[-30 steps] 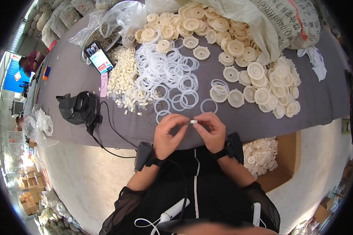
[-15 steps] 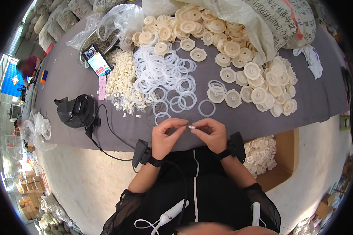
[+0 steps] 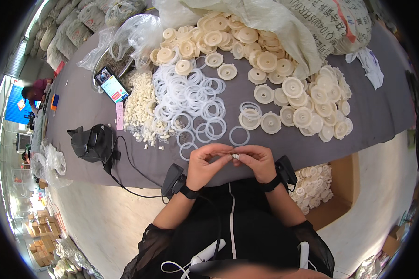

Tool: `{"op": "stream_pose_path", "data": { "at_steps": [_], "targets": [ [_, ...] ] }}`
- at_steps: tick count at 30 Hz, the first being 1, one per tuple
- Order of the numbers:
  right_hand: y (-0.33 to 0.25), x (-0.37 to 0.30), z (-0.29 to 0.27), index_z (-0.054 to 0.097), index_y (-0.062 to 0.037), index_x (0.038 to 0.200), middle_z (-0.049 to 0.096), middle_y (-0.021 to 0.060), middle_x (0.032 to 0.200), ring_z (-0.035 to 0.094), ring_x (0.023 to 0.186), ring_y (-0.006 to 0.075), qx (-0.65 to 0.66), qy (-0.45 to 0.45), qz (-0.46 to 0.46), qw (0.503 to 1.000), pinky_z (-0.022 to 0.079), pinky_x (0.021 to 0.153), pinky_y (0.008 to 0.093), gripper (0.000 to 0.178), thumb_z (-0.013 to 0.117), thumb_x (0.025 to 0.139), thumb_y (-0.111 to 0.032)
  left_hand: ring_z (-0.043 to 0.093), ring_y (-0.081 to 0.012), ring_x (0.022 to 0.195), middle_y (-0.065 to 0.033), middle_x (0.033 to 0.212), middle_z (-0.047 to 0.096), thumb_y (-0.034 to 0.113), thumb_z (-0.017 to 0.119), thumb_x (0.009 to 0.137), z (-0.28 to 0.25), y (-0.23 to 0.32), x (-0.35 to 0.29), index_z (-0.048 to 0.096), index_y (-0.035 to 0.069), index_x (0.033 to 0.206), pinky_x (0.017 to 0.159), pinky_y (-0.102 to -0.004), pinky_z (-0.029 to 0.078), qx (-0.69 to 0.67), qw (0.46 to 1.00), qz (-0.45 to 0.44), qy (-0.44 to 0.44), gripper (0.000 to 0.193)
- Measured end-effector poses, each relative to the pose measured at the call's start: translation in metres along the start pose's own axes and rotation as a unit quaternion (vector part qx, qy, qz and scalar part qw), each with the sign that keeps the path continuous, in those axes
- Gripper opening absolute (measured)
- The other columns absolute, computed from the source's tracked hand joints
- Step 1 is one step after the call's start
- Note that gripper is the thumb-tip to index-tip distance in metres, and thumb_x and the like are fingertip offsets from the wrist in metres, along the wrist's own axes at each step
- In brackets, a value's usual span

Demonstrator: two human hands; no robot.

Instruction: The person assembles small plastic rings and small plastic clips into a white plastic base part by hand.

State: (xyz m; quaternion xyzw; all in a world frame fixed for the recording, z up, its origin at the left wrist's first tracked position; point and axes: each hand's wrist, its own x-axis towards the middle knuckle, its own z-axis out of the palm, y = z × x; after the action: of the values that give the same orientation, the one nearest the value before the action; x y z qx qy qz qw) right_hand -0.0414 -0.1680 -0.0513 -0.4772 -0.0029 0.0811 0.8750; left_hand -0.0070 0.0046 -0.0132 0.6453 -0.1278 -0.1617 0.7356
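A small white piece [image 3: 236, 156] was noted between the fingertips of both hands, above the near edge of the grey table [image 3: 293, 149]. Its long axis was seen to run roughly left to right, in line with the gap between the hands, with a slight tilt. The hands were brought together, index fingers nearly meeting over it. The piece was pinched by the thumb and index finger of the right hand [image 3: 261, 163], which was judged the nearer. The fingertips of the left hand [image 3: 204, 163] were placed at its left end; whether they were closed on it could not be told, the contact being partly hidden.

One translucent ring [image 3: 239, 128] was found lying flat just beyond the fingertips; a second ring [image 3: 188, 159] was located just beside the left hand. The ring pile [image 3: 191, 93] was observed farther off, ahead and to the left, with small cream pieces [image 3: 142, 100] heaped alongside. Cream discs [image 3: 293, 87] were spread ahead and to the right.
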Motion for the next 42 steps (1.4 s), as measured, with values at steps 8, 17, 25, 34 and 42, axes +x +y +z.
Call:
{"op": "stream_pose_path", "data": {
  "at_steps": [8, 17, 25, 34, 42],
  "targets": [
    [0.003, 0.003, -0.025, 0.058, 0.0027, 0.105, 0.064, 0.0133, 0.087, 0.064, 0.077, 0.0201, 0.124, 0.06, -0.056, 0.989, 0.053, 0.069, 0.0329, 0.02, 0.05, 0.09, -0.008, 0.063, -0.0144, 0.085, -0.0087, 0.092, 0.066, 0.002, 0.064, 0.08, 0.02, 0.009, 0.063, 0.061, -0.002, 0.102, 0.076, -0.0259, 0.049, 0.149, 0.987, 0.026, -0.045, 0.023],
    [0.005, 0.005, -0.028, 0.056, -0.0002, 0.108, 0.063, 0.0124, 0.093, 0.063, 0.081, 0.0192, 0.22, 0.045, -0.087, 0.971, 0.052, 0.075, 0.0337, 0.02, 0.053, 0.088, -0.004, 0.052, -0.0344, 0.098, -0.0163, 0.104, 0.055, 0.012, 0.059, 0.08, 0.051, -0.024, 0.184, 0.055, 0.004, 0.11, 0.084, -0.0376, 0.043, 0.544, 0.791, 0.246, -0.129, 0.032],
    [0.006, 0.004, -0.022, 0.057, 0.0011, 0.106, 0.064, 0.0132, 0.094, 0.063, 0.083, 0.0184, 0.13, 0.09, -0.1, 0.982, 0.052, 0.077, 0.0318, 0.02, 0.056, 0.086, 0.001, 0.053, -0.0149, 0.072, -0.0057, 0.082, 0.057, 0.007, 0.068, 0.074, 0.015, 0.003, 0.15, 0.058, 0.003, 0.091, 0.062, -0.0275, 0.043, 0.373, 0.914, 0.157, -0.035, 0.02],
    [-0.002, 0.001, 0.015, 0.055, 0.0068, 0.104, 0.063, 0.0143, 0.097, 0.063, 0.089, 0.019, -0.115, 0.072, -0.139, 0.981, 0.052, 0.082, 0.0306, 0.02, 0.054, 0.084, 0.009, 0.057, -0.0134, 0.078, -0.0091, 0.092, 0.066, 0.001, 0.066, 0.075, 0.014, 0.016, 0.029, 0.056, 0.002, 0.082, 0.067, -0.0248, 0.043, 0.263, 0.95, 0.137, 0.096, 0.012],
    [0.004, -0.004, 0.04, 0.058, 0.0041, 0.102, 0.064, 0.0101, 0.096, 0.063, 0.086, 0.0143, -0.086, 0.085, -0.086, 0.989, 0.051, 0.077, 0.0254, 0.02, 0.059, 0.082, 0.006, 0.057, -0.0102, 0.083, -0.011, 0.098, 0.063, -0.005, 0.064, 0.078, 0.006, 0.016, -0.006, 0.053, 0.0, 0.085, 0.076, -0.0238, 0.046, 0.1, 0.984, 0.078, 0.122, 0.014]
  ]
}}
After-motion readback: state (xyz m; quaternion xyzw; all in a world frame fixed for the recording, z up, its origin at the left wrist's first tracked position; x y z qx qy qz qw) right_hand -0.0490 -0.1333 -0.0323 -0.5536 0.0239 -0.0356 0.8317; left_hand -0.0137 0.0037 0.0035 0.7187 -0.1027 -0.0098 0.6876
